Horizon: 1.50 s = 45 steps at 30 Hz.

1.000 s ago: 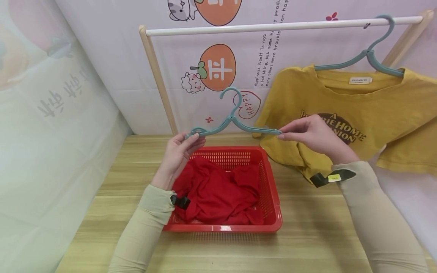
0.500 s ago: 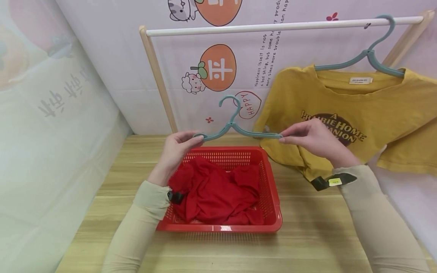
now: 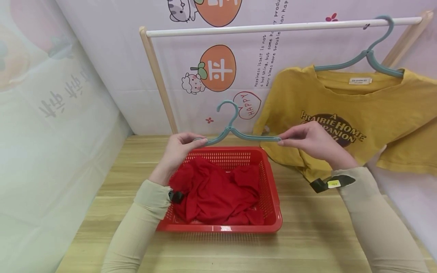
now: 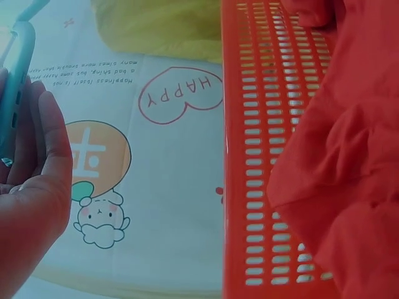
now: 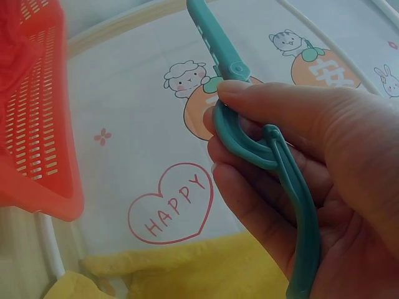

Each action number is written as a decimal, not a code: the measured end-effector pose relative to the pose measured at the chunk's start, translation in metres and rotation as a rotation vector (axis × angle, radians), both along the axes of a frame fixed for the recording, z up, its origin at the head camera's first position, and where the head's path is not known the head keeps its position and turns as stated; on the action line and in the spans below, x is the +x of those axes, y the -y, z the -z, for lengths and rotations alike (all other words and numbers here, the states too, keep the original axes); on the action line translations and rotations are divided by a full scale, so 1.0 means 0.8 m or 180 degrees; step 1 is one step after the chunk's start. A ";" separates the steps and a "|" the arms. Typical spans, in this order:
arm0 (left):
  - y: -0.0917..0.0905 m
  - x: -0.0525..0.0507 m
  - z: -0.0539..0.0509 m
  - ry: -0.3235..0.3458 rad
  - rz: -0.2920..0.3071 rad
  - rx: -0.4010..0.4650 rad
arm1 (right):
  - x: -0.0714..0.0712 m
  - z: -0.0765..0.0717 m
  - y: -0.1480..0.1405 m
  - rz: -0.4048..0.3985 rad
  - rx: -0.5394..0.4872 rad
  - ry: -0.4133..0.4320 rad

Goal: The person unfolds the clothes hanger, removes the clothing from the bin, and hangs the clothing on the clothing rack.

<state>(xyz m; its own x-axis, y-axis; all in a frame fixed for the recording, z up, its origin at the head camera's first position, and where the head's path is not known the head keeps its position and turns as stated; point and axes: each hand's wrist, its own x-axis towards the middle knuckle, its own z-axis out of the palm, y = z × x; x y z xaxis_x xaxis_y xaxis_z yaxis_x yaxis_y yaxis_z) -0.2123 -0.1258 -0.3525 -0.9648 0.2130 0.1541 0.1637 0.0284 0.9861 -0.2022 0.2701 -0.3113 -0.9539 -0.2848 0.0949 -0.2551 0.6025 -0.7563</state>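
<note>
A teal hanger [image 3: 230, 129] is held up above the far rim of the red basket, its hook upward. My left hand [image 3: 175, 152] pinches its left arm between thumb and fingers, and my right hand [image 3: 314, 143] pinches the tip of its right arm. In the left wrist view, part of the hanger [image 4: 15, 93] shows against the fingers of my left hand [image 4: 37, 199]. The right wrist view has my right hand [image 5: 361, 149] gripping teal hanger parts [image 5: 304, 218], thumb on top.
Crumpled red cloth [image 3: 218, 189] lies in the red basket [image 3: 191, 228] on the wooden table [image 3: 307, 235]. Behind stands a rack with a white rod [image 3: 239, 29]. On the right, a yellow shirt [image 3: 389, 110] hangs from another teal hanger [image 3: 351, 62], close behind my right hand.
The hanger has come down a little in front of the rack. My left hand's grip has changed, its fingers now less spread beneath the hanger's left arm; my right hand has lowered slightly.
</note>
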 end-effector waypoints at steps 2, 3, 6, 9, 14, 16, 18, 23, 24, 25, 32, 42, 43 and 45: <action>-0.001 0.000 0.001 -0.0011 0.0009 0.0049 | -0.001 0.002 -0.001 -0.0007 0.0016 0.0017; -0.001 0.001 0.001 -0.0019 0.0016 0.0079 | -0.001 0.003 -0.001 0.0001 0.0020 0.0026; -0.002 -0.001 0.004 -0.0058 0.0035 0.0149 | -0.003 0.006 -0.002 -0.0001 0.0013 0.0023; -0.002 -0.001 0.005 -0.0084 0.0030 0.0224 | -0.004 0.008 -0.003 -0.0014 -0.0006 0.0000; -0.002 -0.003 0.005 -0.0099 -0.0029 0.0423 | -0.004 0.012 -0.002 0.0012 -0.0074 -0.0003; -0.002 -0.002 0.004 -0.0091 -0.0054 0.0503 | -0.003 0.014 -0.001 0.0031 -0.0093 -0.0002; -0.001 -0.001 0.004 -0.0085 -0.0112 0.0539 | -0.003 0.014 0.000 0.0036 -0.0093 -0.0027; 0.004 -0.002 0.001 -0.0105 -0.0297 0.0634 | -0.003 0.013 -0.003 0.0086 -0.0015 -0.0116; 0.006 -0.003 0.001 -0.0126 -0.0321 0.0719 | -0.003 0.012 -0.003 0.0107 -0.0001 -0.0126; 0.007 -0.003 0.000 -0.0162 -0.0342 0.0817 | -0.002 0.011 -0.005 0.0129 0.0010 -0.0136; 0.019 -0.006 -0.002 -0.0427 -0.0457 0.1485 | 0.002 0.007 -0.019 0.0306 0.0009 -0.0248; 0.026 -0.009 -0.006 -0.0281 -0.0485 0.1343 | 0.003 0.003 -0.019 0.0234 0.0037 -0.0105; 0.027 -0.010 -0.008 -0.0261 -0.0510 0.1327 | 0.003 0.003 -0.018 0.0226 0.0034 -0.0086; 0.028 -0.011 -0.013 -0.0230 -0.0588 0.1260 | 0.004 0.003 -0.018 0.0204 0.0029 -0.0057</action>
<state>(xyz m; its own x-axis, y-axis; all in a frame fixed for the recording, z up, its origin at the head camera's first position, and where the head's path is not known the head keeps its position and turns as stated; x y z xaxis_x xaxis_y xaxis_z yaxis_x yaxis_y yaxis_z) -0.2213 -0.1483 -0.3425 -0.9649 -0.0510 0.2577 0.2604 -0.3138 0.9131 -0.1990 0.2843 -0.3139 -0.9683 -0.2241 0.1099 -0.2294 0.6248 -0.7463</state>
